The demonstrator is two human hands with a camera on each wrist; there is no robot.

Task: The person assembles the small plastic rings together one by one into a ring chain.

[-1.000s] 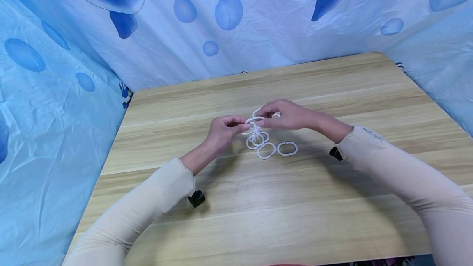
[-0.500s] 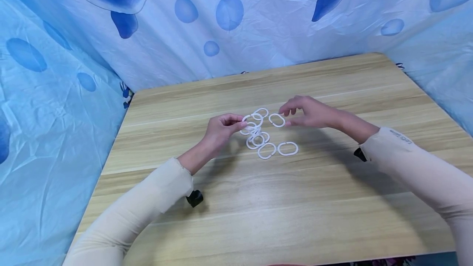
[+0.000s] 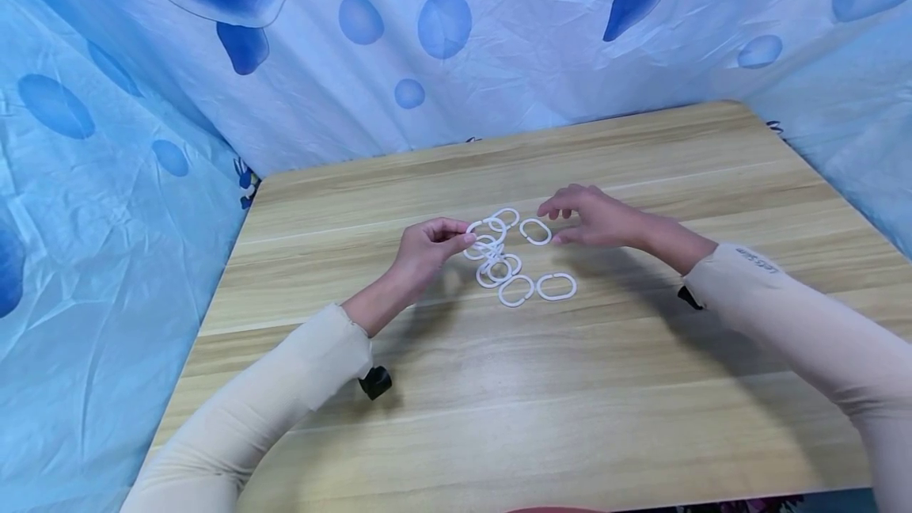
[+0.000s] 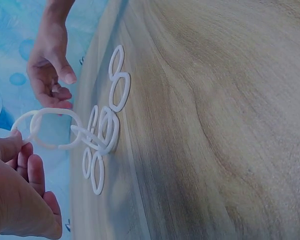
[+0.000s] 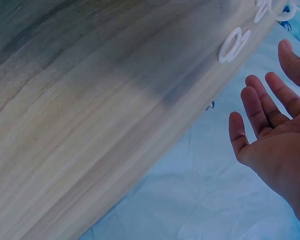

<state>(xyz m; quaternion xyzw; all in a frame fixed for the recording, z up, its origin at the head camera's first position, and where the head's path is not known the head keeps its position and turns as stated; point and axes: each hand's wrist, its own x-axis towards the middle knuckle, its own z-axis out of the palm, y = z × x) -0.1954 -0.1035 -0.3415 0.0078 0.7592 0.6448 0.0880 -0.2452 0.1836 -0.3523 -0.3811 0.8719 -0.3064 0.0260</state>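
My left hand [image 3: 427, 252] pinches a white oval ring [image 4: 21, 118] between thumb and fingers, just above the table. A second white oval ring [image 4: 80, 120] is looped through it, and further rings [image 4: 92, 139] trail down in a cluster. Slightly to the right of the cluster, my right hand [image 3: 594, 216] hovers with fingers loosely bent and nothing in them. Close to its fingertips a single white ring [image 3: 549, 232] lies on the table. Two more rings lie at the near side, one a flat oval [image 3: 556, 298] with a small gap.
The wood-grain table [image 3: 463, 418] carries the rings in its middle. A blue curtain [image 3: 492, 85] with fish and bubble prints hangs behind and at both sides. Black wrist cameras sit under both sleeves, one at the left [image 3: 375, 382].
My right hand has drawn back to the right from the rings beside my left hand, uncovering the single ring near its fingertips. The left hand keeps its pinch almost in place.
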